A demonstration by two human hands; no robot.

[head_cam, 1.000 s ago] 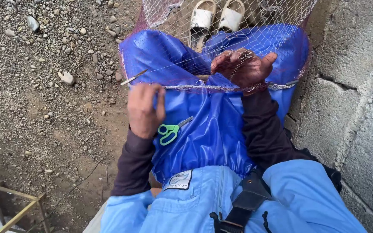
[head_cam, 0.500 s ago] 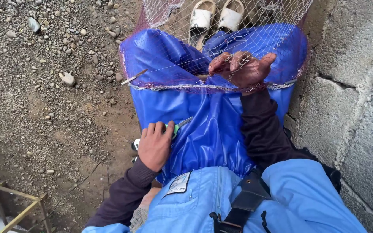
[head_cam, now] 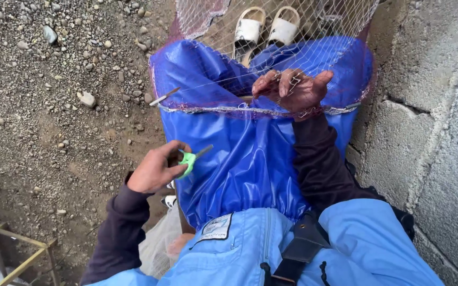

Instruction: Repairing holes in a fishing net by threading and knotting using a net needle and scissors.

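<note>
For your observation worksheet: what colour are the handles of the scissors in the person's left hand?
Bright green, seen in the head view: the scissors sit in the left hand.

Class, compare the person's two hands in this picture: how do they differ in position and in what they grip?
The left hand is low over the lap, while the right hand reaches farther out at the knees. The left hand holds green-handled scissors; the right hand pinches the fishing net at its corded edge. Both come out of dark sleeves over the blue apron.

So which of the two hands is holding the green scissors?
The left hand, low beside the blue apron, grips the green scissors; the right hand is tangled in the netting instead.
</note>
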